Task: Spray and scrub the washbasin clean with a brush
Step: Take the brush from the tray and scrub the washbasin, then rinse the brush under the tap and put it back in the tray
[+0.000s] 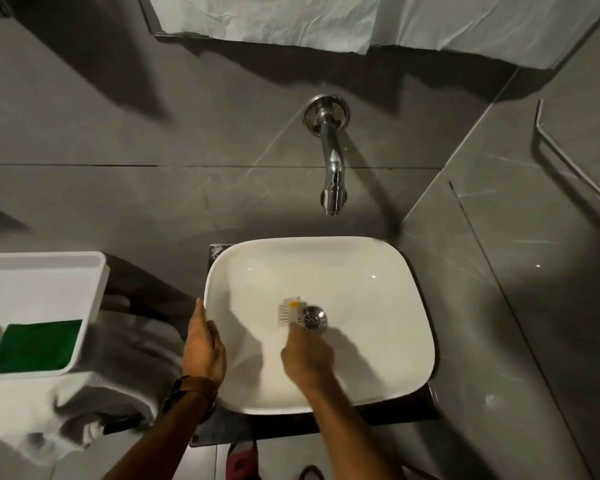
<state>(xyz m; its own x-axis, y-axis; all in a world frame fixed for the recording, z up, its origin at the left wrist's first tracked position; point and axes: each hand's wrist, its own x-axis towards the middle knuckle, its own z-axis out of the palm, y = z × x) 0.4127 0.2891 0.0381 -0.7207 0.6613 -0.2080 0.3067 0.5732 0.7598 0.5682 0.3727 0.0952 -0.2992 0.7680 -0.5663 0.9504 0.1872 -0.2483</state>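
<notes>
The white washbasin [378,289] looked glossy. The right hand [307,358] clasped a pale brush [290,311] beside the drain [314,317], its handle hidden. The left hand [203,344] lay flat, fingers unclenched, on the rim.

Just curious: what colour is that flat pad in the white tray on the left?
Green pad, seen in the head view.

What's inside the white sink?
Inside the washbasin the right hand holds a white brush beside the metal drain. The brush handle is hidden in the hand. The left hand rests on the rim.
</notes>
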